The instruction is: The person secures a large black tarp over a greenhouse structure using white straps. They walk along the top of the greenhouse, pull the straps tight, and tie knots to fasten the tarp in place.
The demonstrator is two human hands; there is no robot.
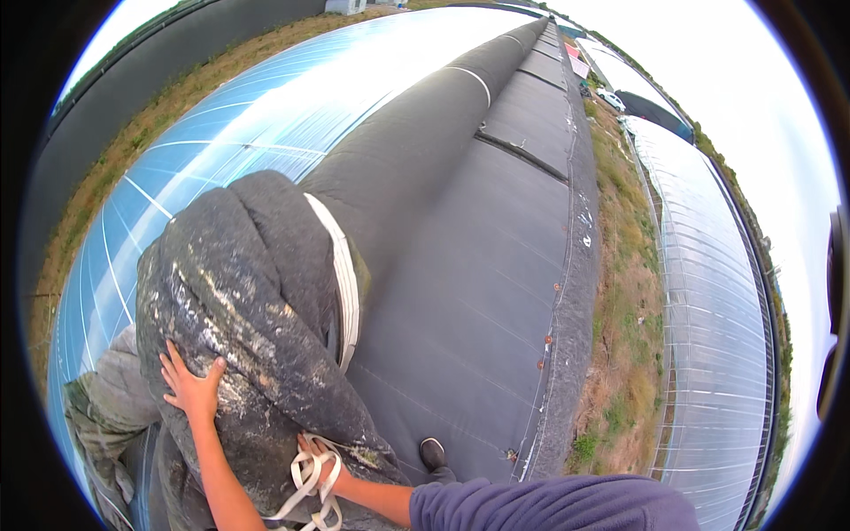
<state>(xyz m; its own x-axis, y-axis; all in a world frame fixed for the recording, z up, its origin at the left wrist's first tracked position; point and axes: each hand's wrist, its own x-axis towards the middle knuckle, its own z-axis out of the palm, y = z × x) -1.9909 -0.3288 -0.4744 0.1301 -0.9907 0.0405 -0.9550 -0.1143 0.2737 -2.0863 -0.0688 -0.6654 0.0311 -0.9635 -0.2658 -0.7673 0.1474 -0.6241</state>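
Note:
A large rolled-up dark quilted cover, stained with pale patches, bulges in front of me. My left hand lies spread on its side, fingers apart. Lower down, my right hand is against the cover with loops of a white strap over and around its fingers; whether it grips the strap is not plain. A white band circles the roll where the bulge meets the long roll, which runs off into the distance along the greenhouse roof.
I stand high on a grey covered roof surface, one shoe showing. Its stitched edge drops to a grassy strip on the right. Shiny blue-tinted plastic film slopes away left. Another film greenhouse stands at right.

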